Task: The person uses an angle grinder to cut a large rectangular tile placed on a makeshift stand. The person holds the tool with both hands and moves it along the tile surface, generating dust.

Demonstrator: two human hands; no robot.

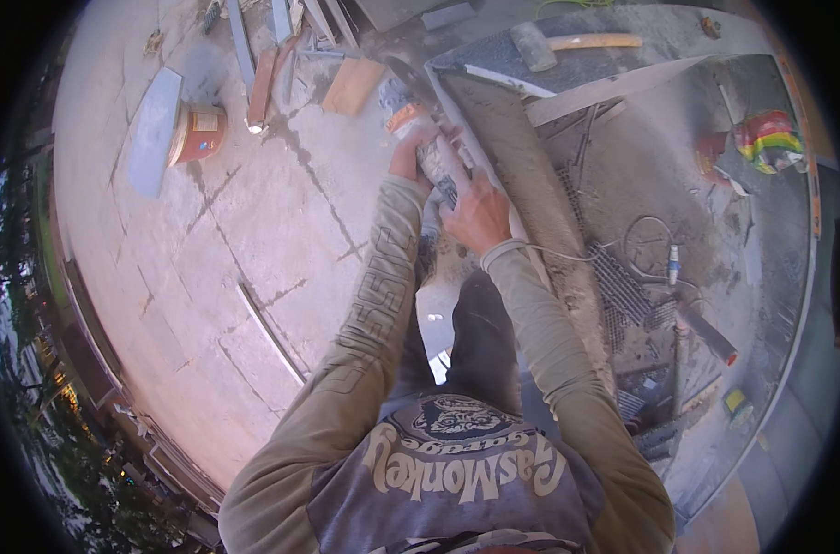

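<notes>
1. Here, the left hand (409,157) is closed around the front part of a handheld power tool (426,152), close to its orange-banded end.
2. The right hand (478,214) is closed around the rear of the same tool, fingers curled over its body; a thin cord runs off past the wrist.
3. The power tool lies tilted between both hands, its front end at the near edge of a long grey stone slab (531,185); whether it touches the stone cannot be told.
4. The stone slab rests diagonally across a dusty worktable (762,305), just beside a metal grating (618,282).
5. A mallet (568,42) with a wooden handle lies at the far end of the table, well apart from the hands.
6. A bundle of coloured cloth (767,138) sits near the right rim of the table.
7. A curved grey strip (154,129) and a small wooden board (353,86) lie on the cracked concrete floor (217,240) to the left.
</notes>
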